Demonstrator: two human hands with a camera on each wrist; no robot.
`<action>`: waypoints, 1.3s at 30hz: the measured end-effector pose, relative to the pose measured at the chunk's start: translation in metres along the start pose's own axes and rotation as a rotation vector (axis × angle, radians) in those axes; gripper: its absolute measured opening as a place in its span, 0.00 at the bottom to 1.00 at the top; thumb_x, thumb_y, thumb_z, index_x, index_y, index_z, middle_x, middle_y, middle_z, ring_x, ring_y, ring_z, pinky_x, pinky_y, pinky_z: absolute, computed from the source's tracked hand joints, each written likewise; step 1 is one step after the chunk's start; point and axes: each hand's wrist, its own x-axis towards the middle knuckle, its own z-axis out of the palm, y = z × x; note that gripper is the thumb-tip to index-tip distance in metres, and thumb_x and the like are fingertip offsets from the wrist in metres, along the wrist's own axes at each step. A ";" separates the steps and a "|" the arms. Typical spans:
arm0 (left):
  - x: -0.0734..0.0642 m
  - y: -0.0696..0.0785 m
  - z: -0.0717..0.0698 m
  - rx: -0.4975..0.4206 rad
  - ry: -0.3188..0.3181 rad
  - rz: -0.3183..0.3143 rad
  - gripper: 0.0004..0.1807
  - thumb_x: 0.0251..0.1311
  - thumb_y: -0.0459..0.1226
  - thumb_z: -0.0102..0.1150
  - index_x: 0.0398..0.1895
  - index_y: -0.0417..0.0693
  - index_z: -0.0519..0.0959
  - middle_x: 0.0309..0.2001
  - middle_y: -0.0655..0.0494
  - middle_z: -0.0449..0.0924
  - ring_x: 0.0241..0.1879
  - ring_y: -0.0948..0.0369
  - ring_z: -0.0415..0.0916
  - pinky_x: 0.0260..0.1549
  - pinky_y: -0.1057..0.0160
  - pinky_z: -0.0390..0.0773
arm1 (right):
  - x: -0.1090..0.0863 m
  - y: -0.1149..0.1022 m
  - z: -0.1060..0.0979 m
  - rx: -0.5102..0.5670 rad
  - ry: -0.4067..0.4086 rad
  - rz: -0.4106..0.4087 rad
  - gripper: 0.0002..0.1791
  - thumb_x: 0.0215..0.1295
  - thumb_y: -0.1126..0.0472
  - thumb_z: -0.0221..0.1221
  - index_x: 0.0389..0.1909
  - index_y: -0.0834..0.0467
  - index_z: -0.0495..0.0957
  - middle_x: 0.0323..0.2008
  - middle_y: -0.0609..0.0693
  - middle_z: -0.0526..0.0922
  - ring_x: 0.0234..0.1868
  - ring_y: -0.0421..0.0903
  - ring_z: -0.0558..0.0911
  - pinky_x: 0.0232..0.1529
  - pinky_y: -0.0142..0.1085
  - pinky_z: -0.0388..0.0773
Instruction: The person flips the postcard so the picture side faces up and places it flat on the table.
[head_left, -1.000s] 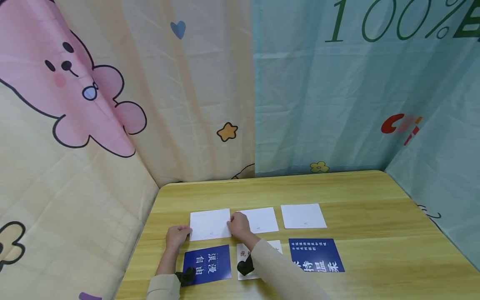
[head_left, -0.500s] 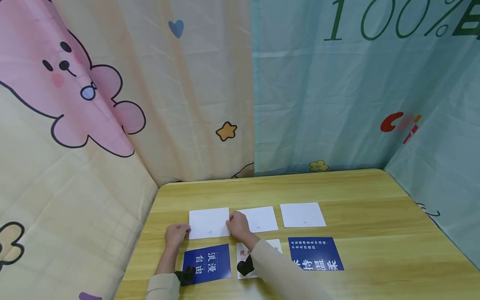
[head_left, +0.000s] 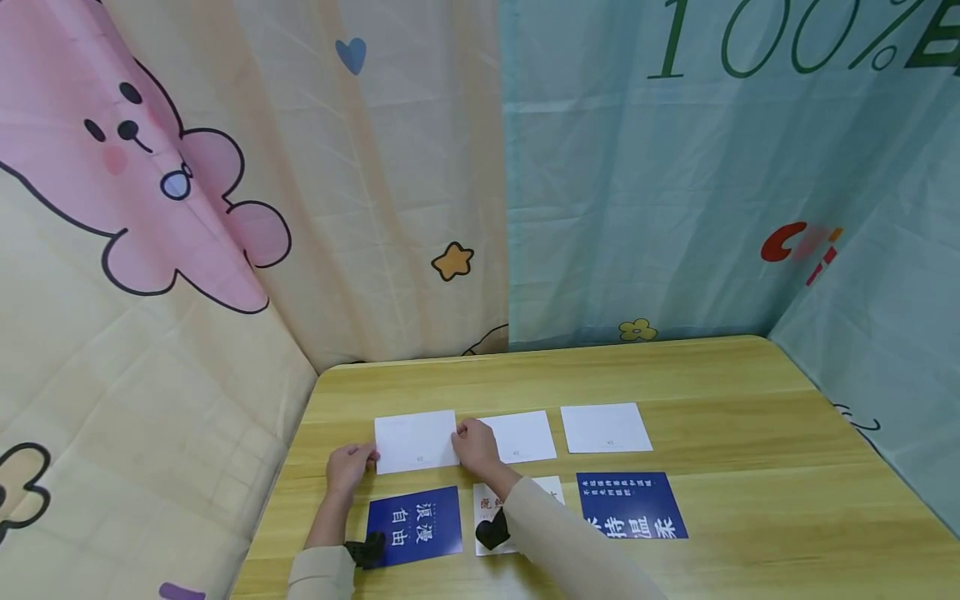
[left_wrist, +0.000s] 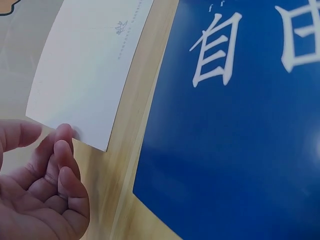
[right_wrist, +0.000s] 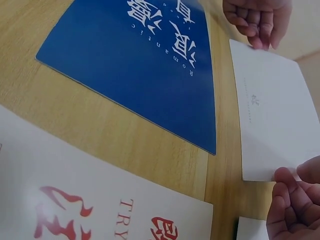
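A white postcard (head_left: 415,443), blank but for small grey print, is at the left of the far row in the head view. My left hand (head_left: 347,471) pinches its left edge. At the opposite edge, thumb and fingers of my right hand (head_left: 477,448) hold the lower corner. The right wrist view shows the same postcard stretched between the left hand (right_wrist: 259,20) and right hand (right_wrist: 295,202). Just nearer to me lies a blue card (head_left: 420,525) with white lettering. A second white postcard (head_left: 525,437) is partly covered by my right hand.
A third white postcard (head_left: 606,429) lies at the right of the far row. In the near row are a white card with red lettering (head_left: 487,500), partly under my right sleeve (head_left: 570,542), and another blue card (head_left: 633,504). Curtains hang behind the wooden table (head_left: 750,417).
The left postcard has shifted slightly away from me and to the left, both hands moving along with it. The other cards keep their places.
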 end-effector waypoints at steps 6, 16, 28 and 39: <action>0.002 -0.002 0.000 -0.085 -0.008 -0.027 0.17 0.63 0.37 0.47 0.29 0.28 0.78 0.21 0.53 0.78 0.22 0.62 0.72 0.24 0.67 0.70 | 0.001 0.002 0.000 0.022 -0.020 -0.010 0.04 0.58 0.66 0.56 0.27 0.63 0.75 0.20 0.47 0.73 0.22 0.41 0.69 0.23 0.33 0.68; 0.001 0.000 -0.005 -0.113 -0.033 -0.034 0.17 0.65 0.37 0.46 0.32 0.28 0.76 0.21 0.55 0.76 0.22 0.64 0.71 0.25 0.68 0.71 | 0.001 0.005 -0.004 0.111 -0.067 -0.056 0.03 0.58 0.69 0.55 0.29 0.64 0.77 0.20 0.46 0.77 0.21 0.39 0.73 0.22 0.31 0.70; 0.000 -0.004 -0.009 -0.162 -0.007 0.005 0.18 0.64 0.38 0.47 0.29 0.29 0.78 0.23 0.52 0.78 0.23 0.62 0.73 0.25 0.68 0.74 | 0.002 0.005 -0.011 0.143 -0.133 -0.026 0.03 0.55 0.67 0.61 0.27 0.64 0.81 0.21 0.48 0.81 0.22 0.39 0.77 0.20 0.30 0.71; -0.004 -0.006 -0.013 -0.223 0.019 0.019 0.15 0.58 0.35 0.51 0.26 0.29 0.79 0.21 0.51 0.80 0.21 0.63 0.76 0.22 0.68 0.75 | 0.005 0.011 -0.005 0.308 -0.140 0.124 0.05 0.56 0.64 0.62 0.29 0.64 0.83 0.23 0.49 0.83 0.23 0.39 0.77 0.22 0.31 0.71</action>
